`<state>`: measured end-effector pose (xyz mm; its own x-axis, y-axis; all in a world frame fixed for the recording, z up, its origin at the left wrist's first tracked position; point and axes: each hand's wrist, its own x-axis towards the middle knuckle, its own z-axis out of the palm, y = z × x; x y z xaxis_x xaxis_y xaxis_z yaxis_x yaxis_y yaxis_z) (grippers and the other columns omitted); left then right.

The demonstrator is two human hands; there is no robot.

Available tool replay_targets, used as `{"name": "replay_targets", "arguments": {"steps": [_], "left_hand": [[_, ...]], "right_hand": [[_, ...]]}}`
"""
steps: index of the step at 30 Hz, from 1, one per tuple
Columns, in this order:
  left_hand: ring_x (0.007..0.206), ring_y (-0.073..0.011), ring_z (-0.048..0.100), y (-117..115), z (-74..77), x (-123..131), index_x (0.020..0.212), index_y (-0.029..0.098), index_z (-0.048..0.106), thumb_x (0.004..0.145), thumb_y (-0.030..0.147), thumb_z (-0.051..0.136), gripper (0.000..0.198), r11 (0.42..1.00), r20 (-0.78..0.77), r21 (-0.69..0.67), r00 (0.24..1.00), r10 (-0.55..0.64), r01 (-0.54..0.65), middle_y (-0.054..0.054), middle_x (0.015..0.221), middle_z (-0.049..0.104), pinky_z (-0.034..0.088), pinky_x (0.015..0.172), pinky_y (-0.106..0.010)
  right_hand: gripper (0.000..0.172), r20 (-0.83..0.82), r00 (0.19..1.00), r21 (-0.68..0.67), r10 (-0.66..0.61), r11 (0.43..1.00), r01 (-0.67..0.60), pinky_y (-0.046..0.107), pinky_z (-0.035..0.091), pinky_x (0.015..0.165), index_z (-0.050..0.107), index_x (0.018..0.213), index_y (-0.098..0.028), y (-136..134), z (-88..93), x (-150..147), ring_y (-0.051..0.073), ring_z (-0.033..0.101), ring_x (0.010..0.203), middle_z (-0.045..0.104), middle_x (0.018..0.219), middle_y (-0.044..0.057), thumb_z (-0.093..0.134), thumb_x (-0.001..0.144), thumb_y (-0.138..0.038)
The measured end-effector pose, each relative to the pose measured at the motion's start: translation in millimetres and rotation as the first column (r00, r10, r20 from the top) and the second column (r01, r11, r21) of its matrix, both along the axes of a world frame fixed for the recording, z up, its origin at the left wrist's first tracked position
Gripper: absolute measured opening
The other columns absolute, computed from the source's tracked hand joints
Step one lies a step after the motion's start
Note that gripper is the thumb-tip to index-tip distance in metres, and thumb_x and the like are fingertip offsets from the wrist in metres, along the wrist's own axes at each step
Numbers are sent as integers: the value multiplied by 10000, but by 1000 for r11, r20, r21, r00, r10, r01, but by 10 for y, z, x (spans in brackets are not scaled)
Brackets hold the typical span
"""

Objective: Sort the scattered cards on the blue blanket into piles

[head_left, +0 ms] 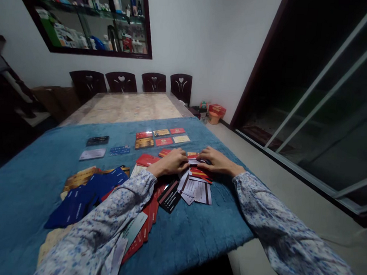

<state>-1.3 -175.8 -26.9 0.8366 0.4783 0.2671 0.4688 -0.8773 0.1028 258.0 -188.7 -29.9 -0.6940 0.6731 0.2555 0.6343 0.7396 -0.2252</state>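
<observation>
My left hand (172, 162) and my right hand (214, 160) face each other low over a heap of plastic cards. Both have curled fingers, closed at the two ends of a pale card (193, 161) between them. Under and in front of them lie red cards (201, 174), several white cards with dark stripes (203, 191) and a black card (169, 196) with white print. Left of these, a spread of red cards (139, 239) passes partly beneath my left forearm. Blue cards (71, 207) lie further left. My fingers hide part of the heap.
A blue cloth (201, 233) covers this end of the table. Past the heap stand small groups: red cards (164, 141), gold cards (144, 143), light-blue cards (120, 150), a black stack (98, 140) and a white stack (92, 154). Dark chairs (121, 82) line the far side.
</observation>
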Motion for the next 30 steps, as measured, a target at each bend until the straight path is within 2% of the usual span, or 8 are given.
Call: {"name": "replay_targets", "arguments": {"steps": [5, 8, 11, 13, 20, 30], "left_hand": [[818, -186, 608, 87, -70, -30, 836, 163, 745, 998, 226, 532, 275, 999, 42, 52, 999, -6, 3, -91, 871, 708, 466, 805, -328], [781, -178, 609, 134, -96, -39, 814, 159, 736, 989, 187, 517, 283, 997, 51, 71, 999, 2, -6, -90, 849, 719, 474, 798, -324], [774, -173, 616, 148, -95, -46, 804, 159, 730, 978, 161, 501, 288, 997, 72, 70, 997, 27, -32, -87, 842, 727, 483, 812, -319], [780, -174, 620, 144, -85, -53, 804, 161, 726, 972, 151, 493, 288, 997, 88, 56, 995, 54, -59, -84, 837, 727, 487, 815, -314], [802, -185, 641, 177, -70, -90, 836, 168, 745, 903, 108, 520, 242, 977, 192, -44, 958, 211, -207, -80, 841, 732, 496, 758, -294], [797, -200, 670, 176, -86, -93, 848, 140, 765, 863, 70, 537, 240, 945, 230, -102, 917, 325, -310, -100, 844, 745, 492, 751, -295]], "right_hand": [[274, -15, 1000, 4, -23, 1000, 23, 413, 462, 855, 758, 1115, -180, 64, -46, -6, 262, 567, 950, 713, 992, 122, 659, 945, -372], [231, -32, 999, 10, -36, 999, 37, 391, 459, 844, 761, 1097, -180, 121, -69, 0, 247, 563, 929, 712, 953, 104, 673, 895, -247], [296, -69, 995, 29, -67, 997, 69, 373, 458, 836, 770, 1052, -182, 184, -106, 6, 232, 570, 909, 718, 931, 90, 630, 807, -94], [315, -103, 991, 35, -82, 996, 87, 371, 459, 845, 774, 1021, -179, 218, -136, 3, 231, 581, 910, 729, 930, 90, 599, 786, -60], [173, -227, 959, 54, -171, 981, 188, 348, 454, 810, 759, 899, -182, 287, -177, -61, 229, 603, 869, 748, 904, 87, 602, 831, -151], [152, -315, 924, 56, -217, 967, 247, 333, 436, 775, 739, 855, -184, 320, -203, -162, 218, 580, 815, 729, 847, 76, 590, 829, -186]]}}
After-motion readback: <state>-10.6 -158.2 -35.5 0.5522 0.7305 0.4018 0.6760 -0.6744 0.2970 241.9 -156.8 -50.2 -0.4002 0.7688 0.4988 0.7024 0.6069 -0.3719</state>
